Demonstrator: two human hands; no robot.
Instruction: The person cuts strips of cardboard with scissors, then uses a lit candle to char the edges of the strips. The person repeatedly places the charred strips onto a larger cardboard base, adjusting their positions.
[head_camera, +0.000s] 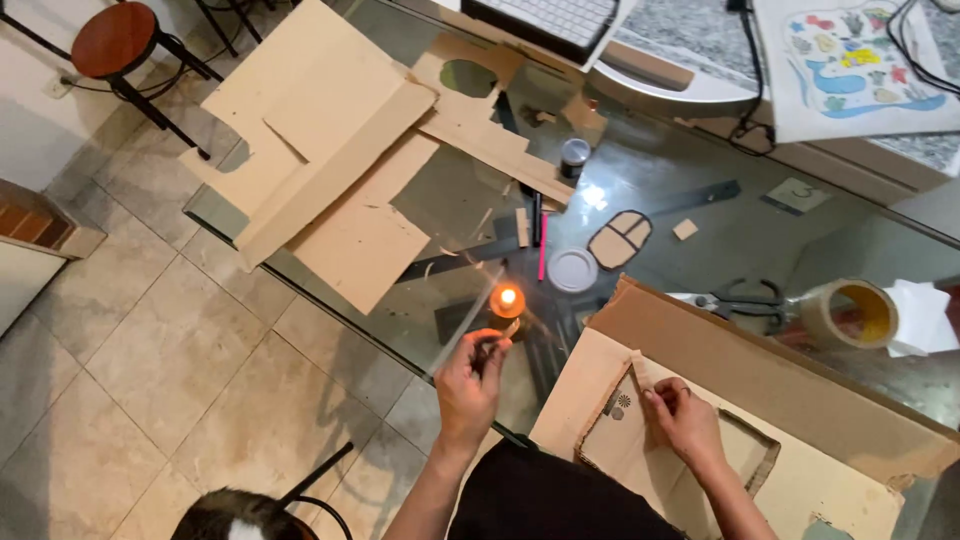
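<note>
Item: our left hand (470, 385), grip pinched on a thin stick (497, 338) tipped toward the lit candle (507, 300) on the glass table (700, 215); our right hand (685, 420), grip pressed together on a cardboard strip (641, 372) over the cut cardboard sheet (640, 455), steadying it.

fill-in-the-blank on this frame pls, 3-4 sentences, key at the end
1. The left hand holds a thin stick beside a lit ____ on the glass table.
2. The right hand rests on a sheet of ____ with a hole cut in it.
3. The pair of scissors lies to the left of a roll of ____.
4. At the upper left, a stool with a round ____ seat stands on the tiled floor.

Missing words: candle; cardboard; tape; brown
</note>
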